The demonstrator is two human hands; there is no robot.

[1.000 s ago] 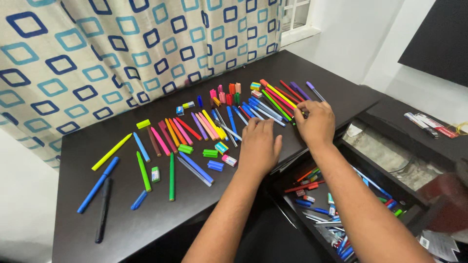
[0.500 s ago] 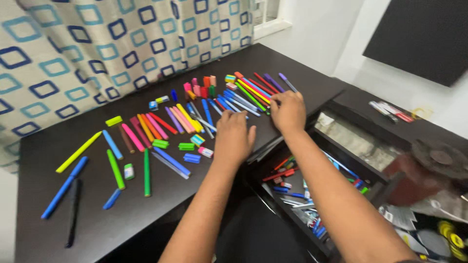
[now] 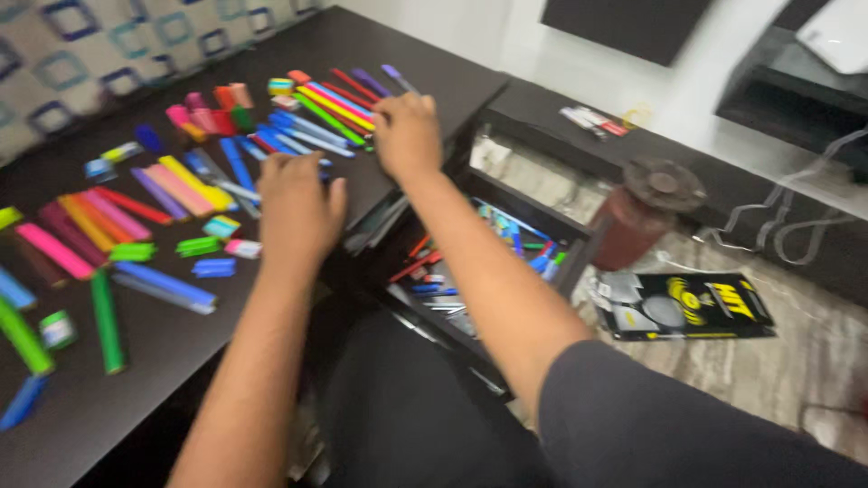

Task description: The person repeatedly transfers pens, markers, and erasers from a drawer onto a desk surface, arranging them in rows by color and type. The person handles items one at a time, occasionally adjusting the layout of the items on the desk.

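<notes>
Many coloured pens and markers (image 3: pixel 316 104) lie in rows on a dark table (image 3: pixel 117 398). My left hand (image 3: pixel 298 212) rests palm down near the table's front edge, fingers apart, beside blue pens (image 3: pixel 237 167) and holding nothing. My right hand (image 3: pixel 407 136) lies over the right end of the pen rows, next to a purple pen (image 3: pixel 395 76). Blur hides whether its fingers grip anything. Short caps (image 3: pixel 197 246) in green, blue and pink lie left of my left hand.
Below the table's right edge an open drawer (image 3: pixel 470 262) holds several loose pens. On the floor to the right stand a dark red round object (image 3: pixel 644 212) and a black and yellow package (image 3: pixel 687 305). A patterned curtain (image 3: pixel 108 45) hangs behind the table.
The view has swung right and down, so the table sits further left and more floor shows. Both hands stay at about the same spots on the table.
</notes>
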